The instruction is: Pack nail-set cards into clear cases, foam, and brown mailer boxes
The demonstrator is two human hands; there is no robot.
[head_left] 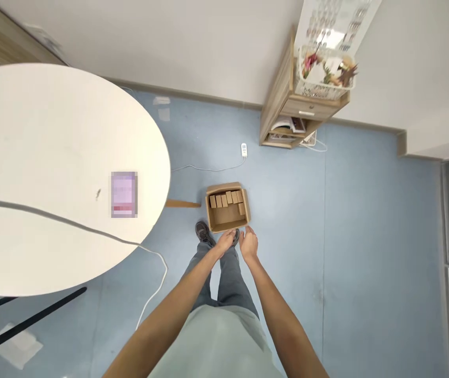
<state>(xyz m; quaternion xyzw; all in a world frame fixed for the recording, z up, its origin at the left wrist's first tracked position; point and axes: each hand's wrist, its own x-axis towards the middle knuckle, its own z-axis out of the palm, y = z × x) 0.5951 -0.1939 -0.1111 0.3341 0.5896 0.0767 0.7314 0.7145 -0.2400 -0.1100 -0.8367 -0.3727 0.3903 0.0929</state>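
Note:
An uncovered cardboard box point(228, 228) stands on the blue floor in front of my feet. Several small brown cartons point(224, 200) line its far side in a row, and one more small carton point(241, 209) sits by its right wall. My left hand point(225, 241) is over my right shoe, just below the near edge of the box, its fingers pressed together. Close beside it, my right hand point(249, 243) is curled near the box's near right corner. Whatever the fingers of either hand may hold is too small or hidden to make out.
To the left is a round white table point(70, 115) bearing a blurred purple item point(124, 194) and a cable point(51, 215). A white device point(243, 150) on a cord lies beyond the box. A wooden cabinet point(283, 105) with a white basket point(322, 86) stands against the wall.

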